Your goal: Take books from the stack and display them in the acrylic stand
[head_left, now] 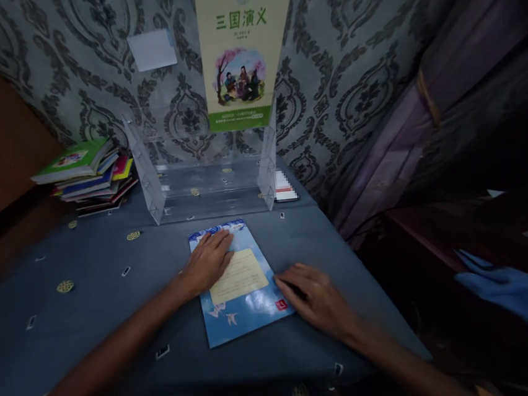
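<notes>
A thin blue book (249, 305) lies flat on the blue-grey tablecloth (91, 302), back cover up, with a pale yellow panel in its middle. My left hand (209, 260) rests palm down on the book's upper left part. My right hand (313, 298) touches the book's lower right edge, fingers curled at the corner. Behind the book stands a clear acrylic display rack (206, 178). A green-and-cream book (243, 50) with a painted picture stands upright in the rack against the wall.
A stack of colourful books (88, 174) lies at the table's back left. A white note (152, 49) sticks to the patterned wallpaper. Purple curtains (445, 99) hang at the right. A blue cloth (521, 298) lies in the dark area right of the table.
</notes>
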Tool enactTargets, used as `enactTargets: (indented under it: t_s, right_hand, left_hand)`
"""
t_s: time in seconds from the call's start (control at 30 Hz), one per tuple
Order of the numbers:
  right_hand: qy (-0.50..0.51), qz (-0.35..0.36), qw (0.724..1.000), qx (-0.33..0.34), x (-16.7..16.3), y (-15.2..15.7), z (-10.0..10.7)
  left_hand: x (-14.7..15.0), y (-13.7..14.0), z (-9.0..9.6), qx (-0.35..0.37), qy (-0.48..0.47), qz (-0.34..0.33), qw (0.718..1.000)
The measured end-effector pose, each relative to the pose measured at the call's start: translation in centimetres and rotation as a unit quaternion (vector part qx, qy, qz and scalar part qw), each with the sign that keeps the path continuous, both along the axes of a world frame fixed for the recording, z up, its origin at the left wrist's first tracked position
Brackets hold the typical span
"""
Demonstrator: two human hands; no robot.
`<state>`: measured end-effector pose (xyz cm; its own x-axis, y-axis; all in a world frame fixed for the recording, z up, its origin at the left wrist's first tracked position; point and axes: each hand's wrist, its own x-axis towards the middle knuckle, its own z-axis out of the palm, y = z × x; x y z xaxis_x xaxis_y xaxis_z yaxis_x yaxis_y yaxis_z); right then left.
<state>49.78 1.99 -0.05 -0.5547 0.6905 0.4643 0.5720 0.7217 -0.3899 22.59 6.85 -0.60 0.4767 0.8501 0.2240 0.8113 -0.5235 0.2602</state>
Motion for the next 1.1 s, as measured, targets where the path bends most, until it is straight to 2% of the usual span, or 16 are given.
enactTargets:
  t_s: [0.1,0.2,0.4,0.47,0.67,0.93,1.1]
  right_hand:
    - [-0.026,-0.022,0.999,0.012,-0.9,1.7,0.3]
    - [-0.048,-0.014,0.998,0.033,-2.7,3.5,0.6]
    - [-0.06,0.097,0.993,0.023,-8.1,6.8,0.5]
    - [-0.066,0.11,0.992,0.017,-9.8,7.9,0.1]
    - [-0.112,0.103,0.988,-0.014,-12.3,10.0,-0.4]
    - [-0.11,0.038,0.993,-0.033,-12.6,10.0,-1.5]
    - [-0.117,0.012,0.992,-0.037,-12.5,9.8,-1.5]
  left_hand:
    - [-0.7,-1.0,-0.1,0.002,0.036,0.063,0.997]
    - [-1.4,-1.8,-0.4,0.003,0.065,0.118,0.991]
    - [-1.6,-2.2,-1.2,0.02,0.076,0.17,0.982]
    - [-1.5,-2.1,-1.4,0.02,0.078,0.178,0.981]
    - [-1.9,-1.9,-2.0,0.021,0.07,0.17,0.983]
    - [-3.2,-0.1,-2.2,0.004,0.046,0.094,0.995]
    - [-3.4,0.9,-1.8,0.022,0.066,0.058,0.996]
